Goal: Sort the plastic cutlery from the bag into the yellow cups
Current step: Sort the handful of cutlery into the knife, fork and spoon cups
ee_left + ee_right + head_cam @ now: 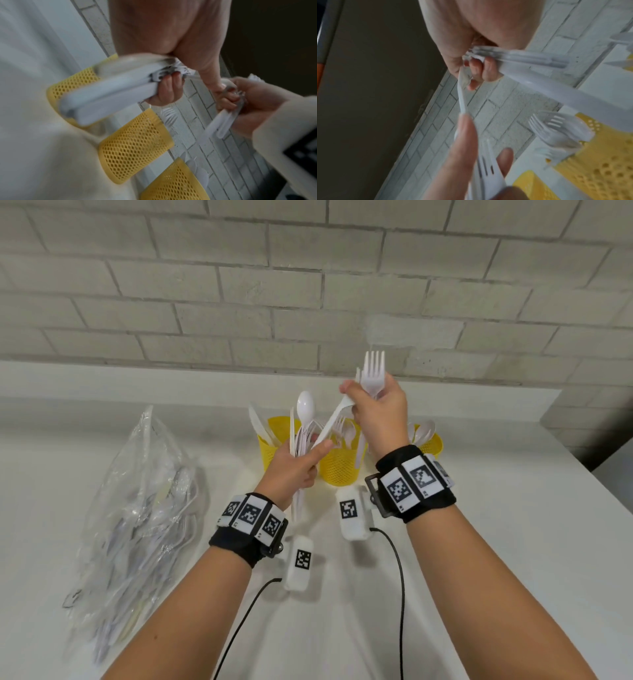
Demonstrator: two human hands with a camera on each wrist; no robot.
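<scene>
My left hand (297,465) grips a bundle of white plastic cutlery (298,436) upright, a spoon bowl (306,405) on top. In the left wrist view its fingers (169,88) curl round the bundle's handles (109,94). My right hand (375,409), higher and to the right, grips a few forks (374,368), tines up. One slanted white piece (330,426) runs from the right hand down to my left thumb. Three yellow mesh cups stand just behind the hands: the left (272,440) holds knives, the middle (340,469) forks, the right (431,445) spoons.
A clear plastic bag (144,508) with more white cutlery lies on the white table (479,542) at the left. A white brick wall (308,285) rises behind the cups. The table's edge falls away at the far right. Black cables trail from both wrist cameras.
</scene>
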